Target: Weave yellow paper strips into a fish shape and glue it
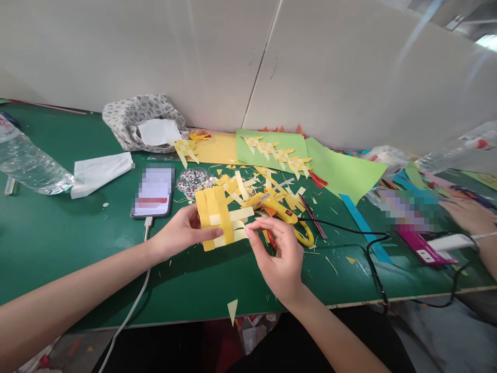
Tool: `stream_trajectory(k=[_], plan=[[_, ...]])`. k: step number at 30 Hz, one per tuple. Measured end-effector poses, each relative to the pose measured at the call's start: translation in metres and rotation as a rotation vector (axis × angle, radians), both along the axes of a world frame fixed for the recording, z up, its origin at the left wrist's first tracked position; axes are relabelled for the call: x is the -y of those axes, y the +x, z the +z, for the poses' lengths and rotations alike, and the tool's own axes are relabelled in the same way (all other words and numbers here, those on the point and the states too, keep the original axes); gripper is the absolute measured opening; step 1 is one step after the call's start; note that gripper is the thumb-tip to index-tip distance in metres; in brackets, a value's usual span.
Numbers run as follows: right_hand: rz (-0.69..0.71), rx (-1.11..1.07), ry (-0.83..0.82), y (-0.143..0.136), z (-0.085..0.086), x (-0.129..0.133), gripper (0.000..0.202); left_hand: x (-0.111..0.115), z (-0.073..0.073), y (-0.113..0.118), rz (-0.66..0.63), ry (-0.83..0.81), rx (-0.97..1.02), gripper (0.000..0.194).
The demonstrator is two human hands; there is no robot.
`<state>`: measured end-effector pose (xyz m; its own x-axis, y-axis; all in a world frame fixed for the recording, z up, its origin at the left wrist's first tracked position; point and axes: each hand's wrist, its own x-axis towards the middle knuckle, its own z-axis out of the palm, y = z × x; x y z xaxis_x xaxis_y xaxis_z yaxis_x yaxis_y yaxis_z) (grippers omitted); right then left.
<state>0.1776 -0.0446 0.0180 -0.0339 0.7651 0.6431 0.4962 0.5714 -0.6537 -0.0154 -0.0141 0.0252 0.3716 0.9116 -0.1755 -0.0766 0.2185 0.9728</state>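
My left hand [190,226] grips a piece of woven paper strips [215,217] by its left side, thumb lying across the front. Darker yellow strips run upright in it and pale yellow ones cross them, their free ends sticking out to the right. One of those pale strips [241,226] is pinched between the thumb and forefinger of my right hand [280,254]. Behind my right hand lie a yellow glue gun [272,203] and scissors with a yellow and red handle [306,235], partly hidden.
Paper scraps [248,181] litter the green table [93,248] beyond my hands. A phone [153,191] on a white cable, a dish of googly eyes [195,181] and a water bottle [29,155] stand left. Finished woven paper fish [275,153] lie behind. Another person's hand [468,215] is far right.
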Motion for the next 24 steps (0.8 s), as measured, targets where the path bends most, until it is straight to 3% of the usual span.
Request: stream_trajectory(k=[6,10,12,17,24], plan=[[0.125,-0.243,-0.343,-0.001,0.019,0.001,0.026,-0.001,-0.003,0.000,-0.016,0.005,0.018,0.043],[0.194,-0.213,-0.479,0.001,0.022,0.000,0.026,-0.002,-0.006,0.000,-0.033,0.008,0.020,0.043],[0.142,-0.120,-0.394,0.001,0.019,0.001,0.025,-0.002,-0.007,0.001,-0.039,0.008,0.025,0.045],[-0.031,0.208,0.025,-0.002,0.009,0.004,0.018,0.000,-0.008,0.004,-0.055,0.012,0.025,0.042],[0.007,0.176,0.007,-0.006,0.011,0.005,0.017,0.001,-0.007,0.004,-0.031,0.024,-0.013,0.041]])
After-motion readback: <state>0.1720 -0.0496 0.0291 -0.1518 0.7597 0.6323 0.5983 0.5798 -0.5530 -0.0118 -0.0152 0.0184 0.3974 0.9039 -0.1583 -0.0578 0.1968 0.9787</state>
